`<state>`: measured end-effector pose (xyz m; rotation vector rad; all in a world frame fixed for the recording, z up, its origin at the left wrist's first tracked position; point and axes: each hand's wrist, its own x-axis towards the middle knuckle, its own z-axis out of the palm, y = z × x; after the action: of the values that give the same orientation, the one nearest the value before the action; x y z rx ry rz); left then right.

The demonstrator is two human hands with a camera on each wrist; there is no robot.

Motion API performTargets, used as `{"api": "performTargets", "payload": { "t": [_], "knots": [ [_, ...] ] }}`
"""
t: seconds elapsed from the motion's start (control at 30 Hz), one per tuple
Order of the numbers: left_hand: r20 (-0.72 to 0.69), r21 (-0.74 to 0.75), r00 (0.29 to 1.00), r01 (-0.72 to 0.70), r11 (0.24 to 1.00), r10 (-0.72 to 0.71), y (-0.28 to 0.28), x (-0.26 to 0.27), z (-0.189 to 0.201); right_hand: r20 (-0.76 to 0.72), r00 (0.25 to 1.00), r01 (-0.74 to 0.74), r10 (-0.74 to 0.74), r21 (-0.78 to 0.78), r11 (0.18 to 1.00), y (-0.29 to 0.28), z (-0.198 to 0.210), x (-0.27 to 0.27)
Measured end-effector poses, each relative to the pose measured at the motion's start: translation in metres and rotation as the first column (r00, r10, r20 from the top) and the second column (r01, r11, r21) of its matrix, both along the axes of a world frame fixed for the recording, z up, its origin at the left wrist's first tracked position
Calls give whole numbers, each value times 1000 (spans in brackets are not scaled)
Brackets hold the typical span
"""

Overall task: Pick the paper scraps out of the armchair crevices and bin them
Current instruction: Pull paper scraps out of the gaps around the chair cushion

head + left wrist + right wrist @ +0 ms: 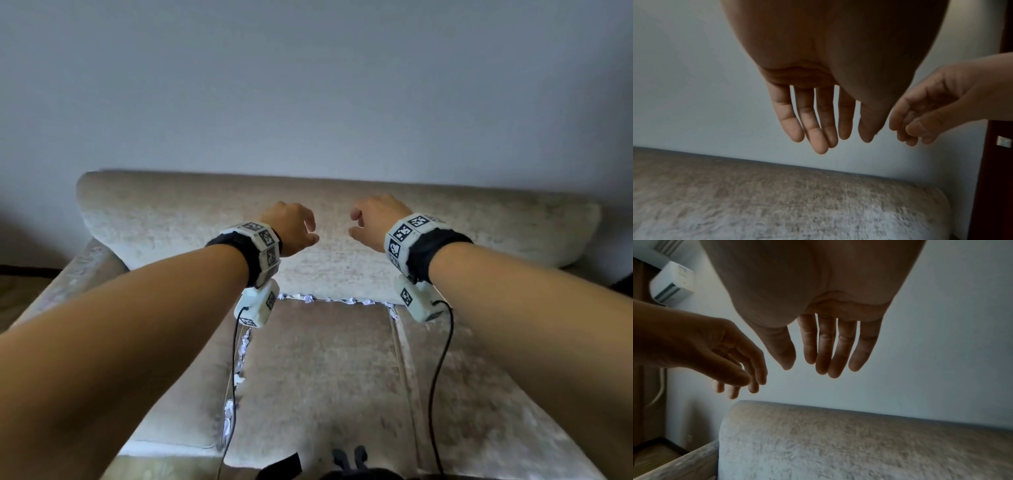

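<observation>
Both hands hang in the air over the armchair [335, 383], in front of its backrest, and neither holds anything: the left hand [291, 228] has a loose, wide grip with fingers relaxed and slightly spread, and the right hand [375, 219] matches it, fingers hanging straight and parted in its wrist view. The two hands are near each other, not touching. As far as the pictures show, the task has barely begun, if at all. The paper scraps [329, 300] sit wedged along the far crevice where the seat cushion meets the backrest, a white ragged line running left to right, and more scraps [241, 356] fill the left crevice between cushion and armrest, trailing toward the near edge. A little white shows at the far end of the right crevice too. No bin appears in any view, so where the scraps will go cannot be told. Everything visible is left to pick: far seam, left seam, right corner.
</observation>
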<state>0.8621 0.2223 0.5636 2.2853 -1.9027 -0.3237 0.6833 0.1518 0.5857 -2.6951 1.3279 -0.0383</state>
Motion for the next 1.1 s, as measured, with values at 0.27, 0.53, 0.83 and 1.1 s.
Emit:
{"api": "performTargets", "payload": {
  "t": [0.27, 0.53, 0.83, 1.1],
  "knots": [
    [-19, 93, 989, 147, 985, -145, -86, -65, -30, -6, 987, 163, -164, 83, 983, -56, -36, -80],
    [-125, 159, 964, 255, 954, -237, -164, -119, -84, -87, 923, 384, -374, 173, 907, -111, -76, -150],
    [-226, 274, 967, 175, 946, -114, -224, -149, -154, -87, 944, 329, -319, 355, 875, -181, -165, -177],
    [-224, 445, 968, -3, 895, 115, -272, -197, -282, -14, 971, 208, -238, 540, 816, -254, -300, -197]
  ]
}}
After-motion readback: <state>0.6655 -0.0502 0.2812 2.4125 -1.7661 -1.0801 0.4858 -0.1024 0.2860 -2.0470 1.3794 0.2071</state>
